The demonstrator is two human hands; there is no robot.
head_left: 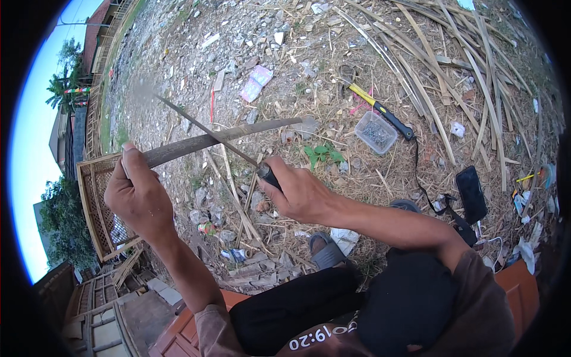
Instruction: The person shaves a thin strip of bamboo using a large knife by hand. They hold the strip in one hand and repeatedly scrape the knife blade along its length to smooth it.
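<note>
My left hand (138,199) grips one end of a long grey-brown bamboo stick (238,132) that reaches out to the right above the ground. My right hand (297,193) is closed round the dark handle of a long thin knife (205,132). Its blade runs up and to the left and crosses the stick near its middle. The blade's far tip is blurred.
Rubble and dry grass cover the ground. A clear plastic box of nails (375,132) and a yellow-and-black handled hammer (380,110) lie to the right, near a black phone (471,193). Split bamboo strips (440,65) pile at the upper right. A woven bamboo frame (98,202) stands left.
</note>
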